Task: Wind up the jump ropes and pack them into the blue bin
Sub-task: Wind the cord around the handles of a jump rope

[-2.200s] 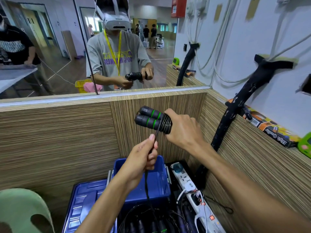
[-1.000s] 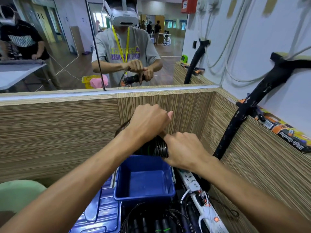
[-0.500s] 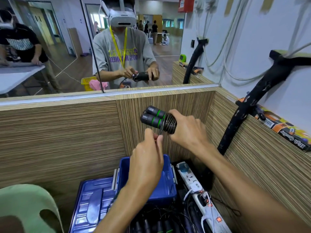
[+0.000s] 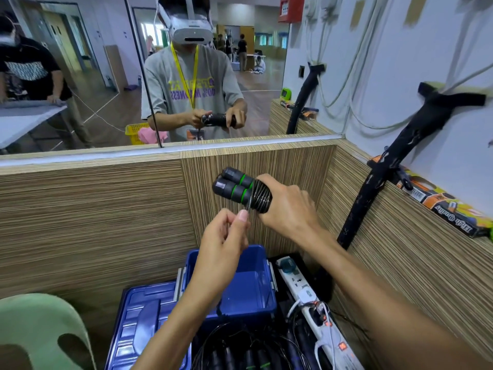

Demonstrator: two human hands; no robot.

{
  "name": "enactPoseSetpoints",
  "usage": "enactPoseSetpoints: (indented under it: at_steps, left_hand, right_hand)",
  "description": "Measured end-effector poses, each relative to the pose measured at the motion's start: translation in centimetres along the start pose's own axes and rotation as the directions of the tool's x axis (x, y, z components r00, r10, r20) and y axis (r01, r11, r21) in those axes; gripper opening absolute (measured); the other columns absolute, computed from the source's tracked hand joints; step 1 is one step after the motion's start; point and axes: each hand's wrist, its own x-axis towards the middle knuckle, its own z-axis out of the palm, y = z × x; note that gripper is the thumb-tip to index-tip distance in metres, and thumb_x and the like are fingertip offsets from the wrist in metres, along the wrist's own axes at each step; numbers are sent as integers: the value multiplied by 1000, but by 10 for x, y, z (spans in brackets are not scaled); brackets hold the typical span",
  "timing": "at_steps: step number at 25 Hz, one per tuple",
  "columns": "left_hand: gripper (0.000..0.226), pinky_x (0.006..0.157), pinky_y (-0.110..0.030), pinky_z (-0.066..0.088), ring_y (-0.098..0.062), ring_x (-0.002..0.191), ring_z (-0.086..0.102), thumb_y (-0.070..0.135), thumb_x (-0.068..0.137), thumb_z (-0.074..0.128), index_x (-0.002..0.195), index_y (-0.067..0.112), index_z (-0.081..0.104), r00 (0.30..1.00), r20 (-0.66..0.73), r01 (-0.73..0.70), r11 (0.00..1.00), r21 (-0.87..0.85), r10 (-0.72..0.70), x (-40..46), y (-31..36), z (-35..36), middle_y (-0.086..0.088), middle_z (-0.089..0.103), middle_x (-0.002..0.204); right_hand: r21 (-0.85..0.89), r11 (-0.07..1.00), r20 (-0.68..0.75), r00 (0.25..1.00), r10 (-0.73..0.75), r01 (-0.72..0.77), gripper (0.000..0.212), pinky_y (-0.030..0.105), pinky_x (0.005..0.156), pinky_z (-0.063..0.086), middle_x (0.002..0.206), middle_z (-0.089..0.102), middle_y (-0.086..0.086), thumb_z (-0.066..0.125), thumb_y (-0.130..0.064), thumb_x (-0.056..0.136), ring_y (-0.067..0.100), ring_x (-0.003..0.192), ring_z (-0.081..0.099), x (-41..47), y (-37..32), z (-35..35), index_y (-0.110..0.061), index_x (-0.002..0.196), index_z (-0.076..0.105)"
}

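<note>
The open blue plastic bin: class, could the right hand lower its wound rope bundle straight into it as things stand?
Probably yes. The blue plastic bin sits open below, nothing visible inside; only the left hand, pinching the rope's loose end, hangs between it and the right hand.

The blue bin (image 4: 256, 287) at lower centre is open-topped, but the left hand (image 4: 226, 241) hangs directly above its mouth. A blue lid (image 4: 144, 321) flanks it on the left, a white power strip (image 4: 306, 295) on the right, tangled jump ropes (image 4: 248, 351) in front, wood-grain panels (image 4: 106, 209) behind.
</note>
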Motion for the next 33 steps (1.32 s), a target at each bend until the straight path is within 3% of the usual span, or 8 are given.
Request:
enactPoseSetpoints:
  at_steps: [10, 14, 17, 18, 21, 25, 29, 33]
  left_hand:
    - [55, 46, -27, 14, -10, 41, 20, 49, 94, 44, 45, 24, 36, 979, 53, 196, 980, 18, -197, 31, -70, -28, 4, 28, 43]
    - [30, 54, -26, 36, 1, 56, 44, -1, 97, 46, 72, 16, 51, 988, 14, 149, 973, 174, -153, 48, -55, -30, 5, 50, 62]
    - [7, 73, -24, 46, -13, 80, 55, 12, 97, 53, 93, 9, 57, 983, 123, 99, 957, 271, -136, 74, -35, -48, -3, 57, 80]
    - [30, 69, -26, 46, -16, 71, 55, 31, 97, 52, 81, 8, 61, 982, 181, -24, 925, 379, -48, 86, -30, -50, -6, 57, 70]
    - [69, 45, -22, 28, -14, 42, 41, 69, 89, 26, 45, 18, 43, 903, 399, -427, 430, 795, 159, 117, -9, -48, 6, 38, 42]
    - [68, 43, -18, 8, -17, 36, 28, 53, 94, 29, 42, 14, 46, 733, 604, -620, -58, 783, 314, 123, 23, -42, 6, 28, 38]
    - [61, 43, -18, 17, -13, 36, 30, 42, 99, 35, 50, 13, 58, 737, 604, -572, -196, 796, 304, 114, 36, -19, 7, 30, 40]
    - [60, 48, -25, 30, -17, 48, 43, 43, 103, 25, 63, 16, 61, 825, 498, -481, -129, 867, 268, 97, 44, -5, 6, 33, 47]
  right_hand:
    - [110, 963, -45, 969, -242, 246, 60, 39, 69, 58, 82, 67, -9, 74, -29, 75, 17, 70, 67, -21, -12, -24, -38, 128, 48]
    - [118, 943, 2, 949, -314, 311, 60, 38, 69, 56, 76, 63, -11, 71, -27, 72, 18, 69, 65, -30, -18, -26, -39, 128, 50]
    - [117, 933, 45, 937, -347, 340, 59, 36, 68, 56, 74, 61, -13, 73, -32, 76, 11, 64, 62, -32, -11, -27, -41, 129, 48]
    - [122, 927, 64, 929, -364, 354, 58, 35, 69, 56, 74, 61, -13, 72, -35, 77, 10, 64, 62, -33, -9, -26, -41, 129, 47]
    - [76, 910, 148, 898, -415, 408, 55, 36, 72, 56, 78, 65, -11, 69, -38, 78, 12, 69, 63, -38, -6, -20, -43, 127, 44]
    - [-7, 918, 230, 894, -384, 396, 55, 43, 74, 56, 87, 67, -4, 66, -41, 80, 20, 75, 65, -41, 1, -13, -42, 127, 37]
    - [-162, 897, 236, 898, -371, 412, 58, 41, 74, 55, 90, 67, -1, 64, -43, 86, 26, 79, 66, -40, 1, -6, -38, 135, 33]
    - [-282, 878, 248, 913, -324, 388, 66, 38, 69, 50, 90, 68, 3, 67, -36, 86, 29, 84, 67, -38, -6, 3, -28, 143, 36]
